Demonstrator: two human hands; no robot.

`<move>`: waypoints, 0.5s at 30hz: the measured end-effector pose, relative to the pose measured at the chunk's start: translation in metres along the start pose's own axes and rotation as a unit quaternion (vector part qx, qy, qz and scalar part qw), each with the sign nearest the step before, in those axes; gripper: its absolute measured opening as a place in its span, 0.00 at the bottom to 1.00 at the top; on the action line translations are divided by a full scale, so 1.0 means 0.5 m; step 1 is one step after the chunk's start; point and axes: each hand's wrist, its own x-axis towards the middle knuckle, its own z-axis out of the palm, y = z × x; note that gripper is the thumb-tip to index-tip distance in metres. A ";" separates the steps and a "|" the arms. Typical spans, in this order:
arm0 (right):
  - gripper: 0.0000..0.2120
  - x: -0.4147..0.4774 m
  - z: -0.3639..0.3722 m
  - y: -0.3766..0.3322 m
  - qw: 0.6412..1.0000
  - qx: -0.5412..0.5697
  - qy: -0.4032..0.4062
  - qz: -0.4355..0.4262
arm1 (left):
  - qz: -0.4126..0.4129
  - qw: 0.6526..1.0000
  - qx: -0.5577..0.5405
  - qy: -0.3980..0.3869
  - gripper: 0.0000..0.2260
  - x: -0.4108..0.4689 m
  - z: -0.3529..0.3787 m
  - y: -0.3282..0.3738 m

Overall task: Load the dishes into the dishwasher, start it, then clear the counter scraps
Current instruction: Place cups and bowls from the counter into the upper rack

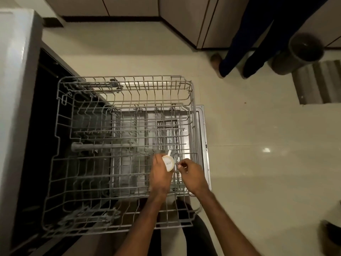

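Over the pulled-out upper rack [118,100] of the dishwasher [20,89], a small white cup [168,163] is turned bottom-up; its base carries dark printed letters, seen sideways, that look like "VISTA", though the first are partly covered. The left hand [160,179] is wrapped round the cup, fingers curled against its side, holding it low among the wires toward the rack's right end. A pale handle or stem sticks up just beyond the cup. The right hand [192,175] sits just beside it, fingers drawn together and pinched on one of the grey rack tines [177,164]; whether it also touches the cup I cannot tell.

Through the wires the lower rack [147,126] and the open door [203,130] show dimly, and motion blur smears much of the wirework. The machine's interior is black at the left. Across the tiled floor [258,126], another person's dark trouser legs [245,52] are cut off at the top edge, next to a round dark bin [302,52] and a striped mat [321,82].
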 end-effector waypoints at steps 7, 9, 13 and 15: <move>0.07 0.012 0.008 0.007 0.999 -0.039 -0.023 0.014 | 0.003 0.996 0.076 -0.043 0.32 0.025 0.028 -0.012; 0.10 0.017 0.013 0.010 0.998 -0.049 -0.030 0.012 | 0.007 0.996 0.073 -0.048 0.31 0.025 0.032 -0.016; 0.16 0.022 0.023 0.008 0.996 -0.071 -0.049 0.006 | 0.019 0.999 0.018 -0.047 0.31 0.017 0.033 -0.030; 0.16 0.021 0.028 0.007 0.995 -0.084 -0.061 -0.004 | 0.039 0.998 0.013 -0.053 0.31 0.013 0.033 -0.036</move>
